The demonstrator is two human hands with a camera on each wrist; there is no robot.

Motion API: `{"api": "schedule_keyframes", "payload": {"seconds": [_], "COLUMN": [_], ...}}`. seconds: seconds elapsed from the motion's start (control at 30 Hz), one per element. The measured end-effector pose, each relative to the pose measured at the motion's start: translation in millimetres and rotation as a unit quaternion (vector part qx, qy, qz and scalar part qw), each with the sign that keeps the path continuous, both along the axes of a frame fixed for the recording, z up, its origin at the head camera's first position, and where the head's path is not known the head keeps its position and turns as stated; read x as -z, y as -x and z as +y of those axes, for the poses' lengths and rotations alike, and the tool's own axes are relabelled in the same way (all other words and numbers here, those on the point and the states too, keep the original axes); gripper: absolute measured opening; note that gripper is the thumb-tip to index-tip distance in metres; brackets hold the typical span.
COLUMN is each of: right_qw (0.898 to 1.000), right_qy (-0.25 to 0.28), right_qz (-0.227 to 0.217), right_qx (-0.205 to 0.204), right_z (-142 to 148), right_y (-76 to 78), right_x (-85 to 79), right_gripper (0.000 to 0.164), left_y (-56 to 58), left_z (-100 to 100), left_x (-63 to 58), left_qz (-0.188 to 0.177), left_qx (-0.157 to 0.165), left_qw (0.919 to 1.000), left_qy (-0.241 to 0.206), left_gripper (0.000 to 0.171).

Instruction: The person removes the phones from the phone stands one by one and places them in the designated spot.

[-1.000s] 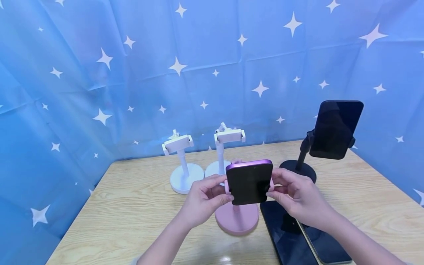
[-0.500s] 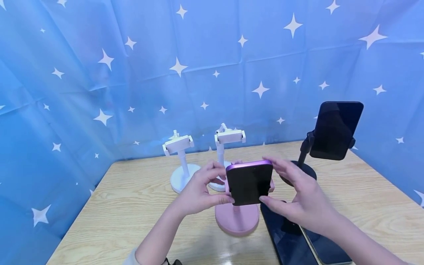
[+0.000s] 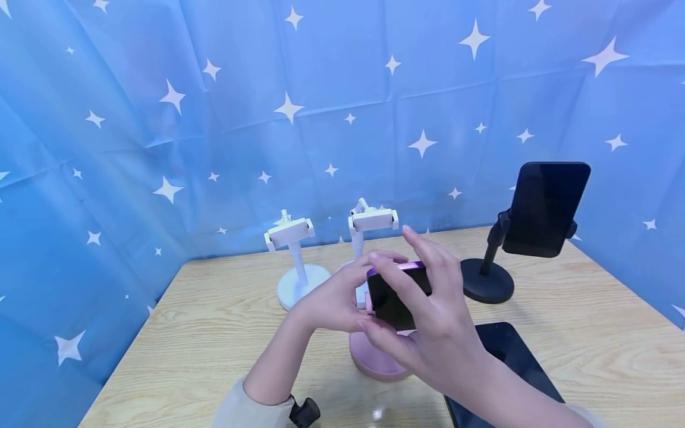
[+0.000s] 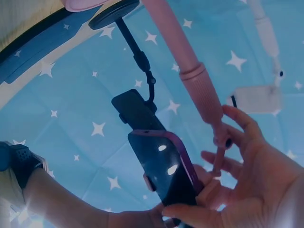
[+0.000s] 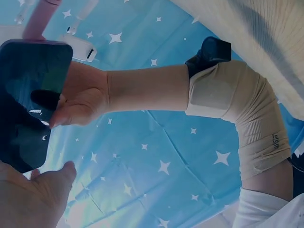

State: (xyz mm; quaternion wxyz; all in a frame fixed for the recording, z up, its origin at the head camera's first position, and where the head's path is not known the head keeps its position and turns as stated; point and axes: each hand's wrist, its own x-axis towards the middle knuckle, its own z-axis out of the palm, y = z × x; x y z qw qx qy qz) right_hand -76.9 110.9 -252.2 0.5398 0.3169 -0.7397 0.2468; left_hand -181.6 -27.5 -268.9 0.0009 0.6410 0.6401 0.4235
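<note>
A phone (image 3: 390, 309) with a purple edge sits sideways in the clamp of a pink phone stand, whose round base (image 3: 377, 359) rests on the table. My left hand (image 3: 334, 300) holds the phone's left end, thumb at its lower edge and fingers behind by the clamp. In the left wrist view the pink pole (image 4: 173, 35) passes above those fingers. My right hand (image 3: 441, 318) reaches across the phone's front with fingers spread, its thumb near my left thumb and its index fingertip above the top left corner. It hides the phone's right end.
Two white phone stands, a left one (image 3: 289, 233) and a right one (image 3: 373, 220), stand behind. At the right, a black stand (image 3: 487, 280) carries an upright phone (image 3: 546, 208). Dark phones (image 3: 516, 353) lie under my right forearm. A starry blue cloth (image 3: 241, 142) hangs behind the table.
My right hand has left the phone's right side and swung left across its front, fingers spreading. My left hand has kept its hold on the left end while its wrist turned slightly.
</note>
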Motion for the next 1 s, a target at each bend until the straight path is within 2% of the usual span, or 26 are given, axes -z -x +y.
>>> {"api": "schedule_keyframes", "payload": {"seconds": [0.1, 0.2, 0.3, 0.43, 0.5, 0.6, 0.83, 1.0], "right_qw": [1.0, 0.998, 0.995, 0.985, 0.98, 0.977, 0.977, 0.979], "right_qy": [0.001, 0.0, 0.0, 0.008, 0.01, 0.013, 0.02, 0.022], "right_qz": [-0.014, -0.005, 0.021, 0.063, 0.075, 0.085, 0.088, 0.077], "right_qx": [0.026, 0.059, 0.103, 0.162, 0.184, 0.197, 0.192, 0.185], "right_z": [-4, -8, -12, -16, -17, -18, -18, -17], "right_y": [0.1, 2.4, 7.2, 14.4, 16.9, 19.3, 23.3, 26.2], "right_x": [-1.5, -1.6, -0.7, 2.0, 3.8, 5.8, 7.0, 4.9], "right_gripper": [0.047, 0.047, 0.046, 0.046, 0.045, 0.038, 0.027, 0.025], "left_y": [3.5, 5.8, 6.7, 7.0, 6.9, 7.5, 11.1, 14.2], "left_z": [2, 4, 4, 2, 2, 3, 2, 1], "left_x": [2.5, 4.5, 5.8, 7.9, 8.8, 10.0, 10.2, 10.7], "left_qz": [0.005, 0.005, 0.013, 0.034, 0.034, 0.027, 0.013, -0.028], "left_qx": [0.018, 0.036, 0.031, 0.002, -0.001, -0.001, 0.013, 0.032], "left_qw": [0.9997, 0.9989, 0.9988, 0.9987, 0.9986, 0.9985, 0.9987, 0.9985], "left_qy": [-0.017, -0.03, -0.035, -0.037, -0.041, -0.047, -0.047, -0.035], "left_gripper": [0.064, 0.062, 0.057, 0.054, 0.055, 0.049, 0.041, 0.037]}}
